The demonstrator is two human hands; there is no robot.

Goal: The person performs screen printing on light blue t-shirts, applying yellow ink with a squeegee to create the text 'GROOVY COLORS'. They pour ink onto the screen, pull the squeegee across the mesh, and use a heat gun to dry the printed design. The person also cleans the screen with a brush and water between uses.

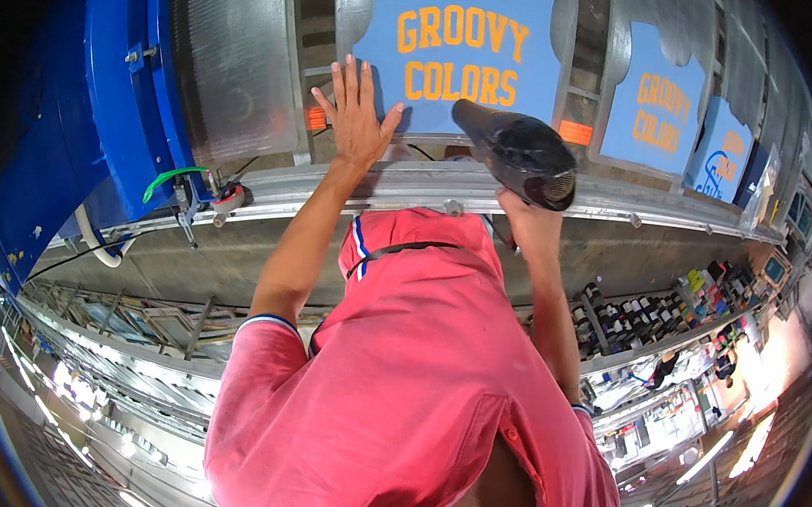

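A light blue cut piece of fabric (464,60) with orange printed lettering lies flat on a board in front of me. My left hand (353,125) rests palm down with fingers spread at its left edge, partly over the fabric and partly over the board. In my right hand (530,226) is a dark hair dryer (528,154), gripped by the handle. Its nozzle points left over the lower part of the lettering, close above the cloth. The fingers around the handle are partly hidden by the dryer body.
More printed blue fabric pieces (662,94) lie on boards to the right. To the left are a bare grey board (236,67) and a large blue machine (119,78) with a green tube (171,180). A metal rail (400,193) runs between me and the boards.
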